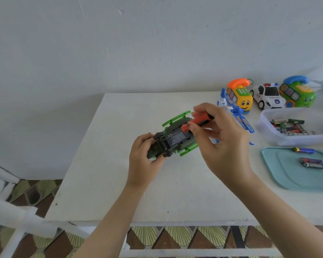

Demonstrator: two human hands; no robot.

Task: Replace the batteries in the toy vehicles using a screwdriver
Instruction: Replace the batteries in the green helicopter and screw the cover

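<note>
Bracing the upturned car for the screwdriver
Your left hand [142, 155] grips only the nose of the one green car [175, 138] on the table [110, 183]; the one orange screwdriver [198, 121], pinched in your right hand [226, 144], meets its underside, so it may slip or the car pivot. Rightward: four more toys [268, 96], one tub [268, 135] of uncounted batteries, three batteries [314, 165] on one teal lid [280, 175].
</note>
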